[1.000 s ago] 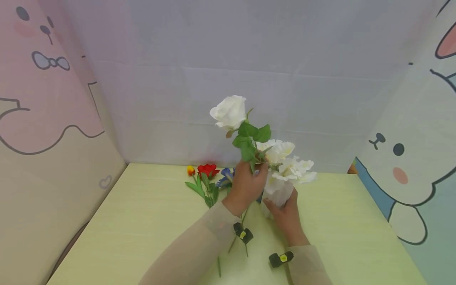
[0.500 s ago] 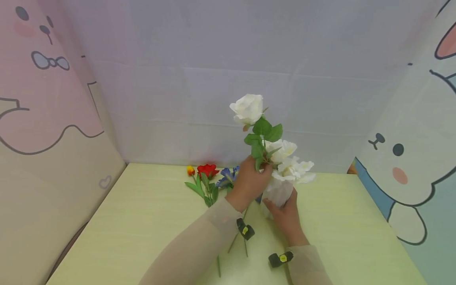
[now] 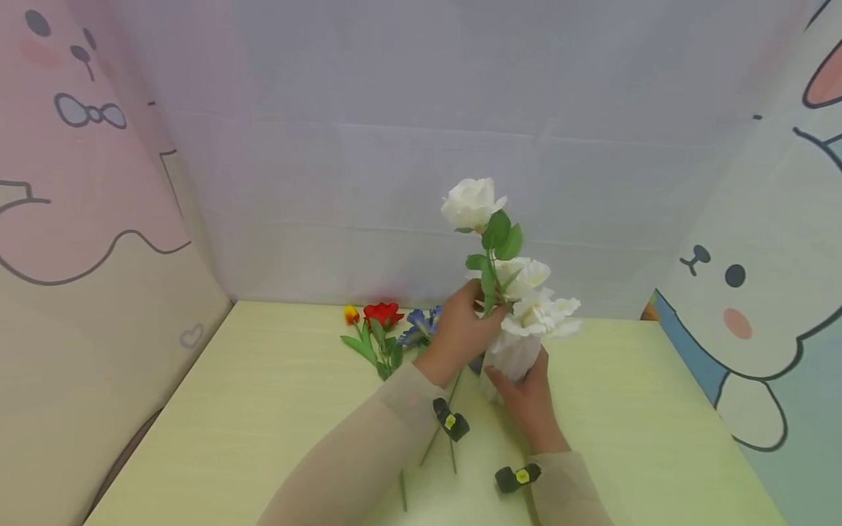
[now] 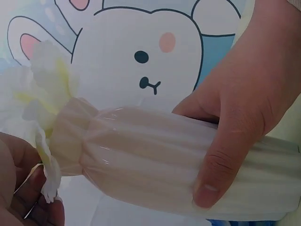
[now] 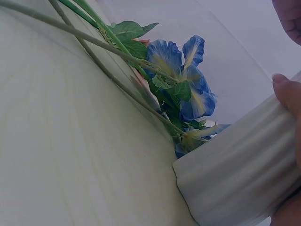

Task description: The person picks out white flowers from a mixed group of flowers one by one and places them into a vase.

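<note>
A white rose (image 3: 472, 204) with green leaves rises above a ribbed white vase (image 4: 141, 155) in the head view. My left hand (image 3: 463, 330) pinches the rose's stem just below its leaves, beside the vase's mouth; the lower stem is hidden. My right hand (image 3: 531, 403) grips the vase round its body, thumb across the near side in the left wrist view. White ruffled flowers (image 3: 542, 313) stand in the vase, their petals spreading over its rim. In the left wrist view, the left fingers (image 4: 35, 193) are right by these petals.
On the table (image 3: 276, 409), left of the vase, lie a red flower (image 3: 383, 315), an orange-yellow tulip (image 3: 351, 315) and blue irises (image 5: 197, 89). Their stems stretch toward the near edge. A pale wall (image 3: 296, 219) stands behind, with cartoon-printed panels on both sides.
My left hand has moved a little to the right with the white rose. The bloom has shifted right and the stem stands more upright. My right hand has stayed on the vase.
</note>
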Motion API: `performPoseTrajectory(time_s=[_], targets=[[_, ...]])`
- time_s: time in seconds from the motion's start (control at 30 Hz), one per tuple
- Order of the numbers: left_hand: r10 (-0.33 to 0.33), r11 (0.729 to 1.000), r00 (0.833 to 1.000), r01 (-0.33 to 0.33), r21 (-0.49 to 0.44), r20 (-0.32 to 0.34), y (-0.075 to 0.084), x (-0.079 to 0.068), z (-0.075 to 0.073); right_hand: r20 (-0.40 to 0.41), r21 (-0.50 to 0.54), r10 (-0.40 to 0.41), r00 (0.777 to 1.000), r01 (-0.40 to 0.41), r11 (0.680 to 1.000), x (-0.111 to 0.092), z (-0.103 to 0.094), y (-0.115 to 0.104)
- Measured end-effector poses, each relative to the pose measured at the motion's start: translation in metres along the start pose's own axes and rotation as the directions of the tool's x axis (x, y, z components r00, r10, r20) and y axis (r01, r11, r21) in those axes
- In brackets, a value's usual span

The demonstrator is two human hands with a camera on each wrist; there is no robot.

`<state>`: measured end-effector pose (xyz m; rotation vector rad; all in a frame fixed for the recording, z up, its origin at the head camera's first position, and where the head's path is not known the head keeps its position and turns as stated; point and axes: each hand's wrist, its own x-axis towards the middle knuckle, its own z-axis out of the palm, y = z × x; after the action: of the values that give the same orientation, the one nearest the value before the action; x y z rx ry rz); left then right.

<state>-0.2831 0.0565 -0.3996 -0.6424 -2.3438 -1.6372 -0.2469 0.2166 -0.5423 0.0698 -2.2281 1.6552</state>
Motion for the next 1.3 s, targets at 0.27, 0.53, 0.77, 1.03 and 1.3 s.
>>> performPoseTrajectory(time_s=[0.27, 0.53, 0.77, 1.03, 1.3], targets=[[0.047, 0.999, 0.998, -0.047, 0.013, 0.036, 0.004, 0.002, -0.007, -0.015, -0.011, -0.015, 1.0, 0.015, 1.0, 0.0, 0.0, 0.004], [-0.018, 0.998, 0.985, 0.006, 0.066, 0.174, -0.005, 0.008, -0.019, -0.011, 0.016, -0.016, 1.0, 0.017, 1.0, 0.0, 0.001, 0.002], [0.005, 0.998, 0.988, -0.015, 0.067, 0.155, -0.009, 0.01, -0.027, -0.012, 0.018, -0.01, 1.0, 0.01, 1.0, 0.0, 0.001, 0.0], [-0.007, 0.994, 0.987, 0.023, -0.103, 0.158, 0.004, 0.007, -0.024, 0.0, 0.017, 0.002, 1.0, -0.002, 1.0, -0.002, 0.0, -0.009], [0.028, 0.973, 1.0, -0.024, -0.229, 0.014, 0.013, 0.004, -0.014, 0.011, 0.001, 0.004, 1.0, -0.004, 1.0, 0.0, 0.0, -0.001]])
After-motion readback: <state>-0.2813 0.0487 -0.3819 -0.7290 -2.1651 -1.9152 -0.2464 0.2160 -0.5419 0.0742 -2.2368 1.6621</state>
